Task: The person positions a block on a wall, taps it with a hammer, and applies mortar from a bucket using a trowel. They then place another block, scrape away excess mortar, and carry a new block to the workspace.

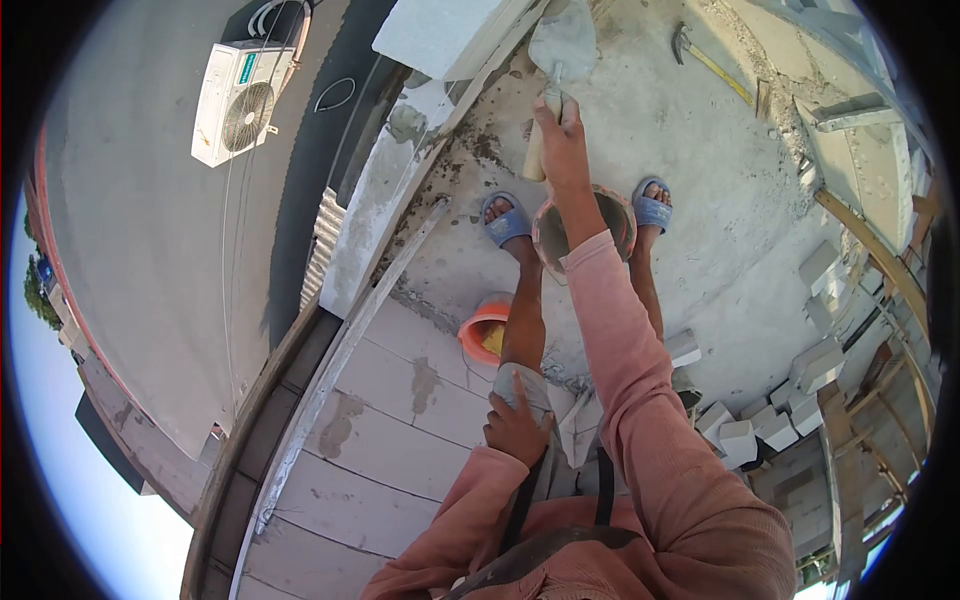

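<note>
My right hand is wrapped around the handle of a trowel. Its broad blade, coated in grey, points away from me, over the floor beside the block wall. Below that forearm, between my sandalled feet, stands a bucket smeared with grey; the arm hides part of its mouth. My left hand lies on my left knee over the grey cloth, its fingers partly spread and nothing in them. An orange bucket with something yellow inside is beside my left leg.
A white block sits on the low wall at left. A hammer lies on the floor ahead. Loose blocks and timber are at right. Beyond the wall, an air-conditioner unit is visible.
</note>
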{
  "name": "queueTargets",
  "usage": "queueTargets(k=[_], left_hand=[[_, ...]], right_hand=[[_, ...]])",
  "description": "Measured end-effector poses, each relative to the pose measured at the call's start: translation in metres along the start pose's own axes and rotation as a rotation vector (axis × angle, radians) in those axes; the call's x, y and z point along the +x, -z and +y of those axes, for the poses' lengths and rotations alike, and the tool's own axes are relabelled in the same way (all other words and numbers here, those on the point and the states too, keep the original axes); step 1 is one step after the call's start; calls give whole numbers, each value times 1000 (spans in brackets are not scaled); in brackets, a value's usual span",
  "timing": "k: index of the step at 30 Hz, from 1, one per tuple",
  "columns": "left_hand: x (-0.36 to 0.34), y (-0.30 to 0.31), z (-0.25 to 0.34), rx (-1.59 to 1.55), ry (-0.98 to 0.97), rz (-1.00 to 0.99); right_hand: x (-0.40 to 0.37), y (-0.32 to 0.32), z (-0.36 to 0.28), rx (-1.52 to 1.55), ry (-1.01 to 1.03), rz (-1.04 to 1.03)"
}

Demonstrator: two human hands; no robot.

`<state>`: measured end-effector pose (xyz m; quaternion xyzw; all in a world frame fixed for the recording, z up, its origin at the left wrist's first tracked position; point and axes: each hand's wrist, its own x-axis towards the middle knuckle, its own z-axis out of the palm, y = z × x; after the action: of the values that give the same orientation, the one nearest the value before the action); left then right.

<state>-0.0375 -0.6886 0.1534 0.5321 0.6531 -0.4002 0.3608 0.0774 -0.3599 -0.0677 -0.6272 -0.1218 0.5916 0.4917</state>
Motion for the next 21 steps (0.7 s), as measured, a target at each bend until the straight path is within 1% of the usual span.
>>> queueTargets(k=[1,3,5,7,8,10,12,14,16,18,21], left_hand=[[-1,2,1,-15,3,-19],[-1,1,2,-32,2,-20],[-2,-2,2,-45,1,-25],[-4,-7,1,-57,6,-40],[-4,-9,2,-70,9,-40],[-7,-16,3,-93,15,-50],[-11,-21,5,-113,22,-42],[-11,-29,6,-142,40,-38],[-14,-36,10,-173,60,-39],[-17,-42,14,-200,75,-22],[-18,-52,20,-232,84,-1]], right_hand=[[-19,14,5,60,-4,-32],[-63,46,7,66,-133,-83],[-100,79,13,-53,-198,-193],[-123,110,36,-296,-179,-261],[-126,116,41,-419,-166,-296],[-121,116,55,-590,-83,-387],[-111,102,67,-791,159,-428],[-82,70,79,-999,578,-418],[-39,45,100,-1057,745,-408],[4,32,128,-1174,876,-374],[38,43,154,-1523,783,-363]])
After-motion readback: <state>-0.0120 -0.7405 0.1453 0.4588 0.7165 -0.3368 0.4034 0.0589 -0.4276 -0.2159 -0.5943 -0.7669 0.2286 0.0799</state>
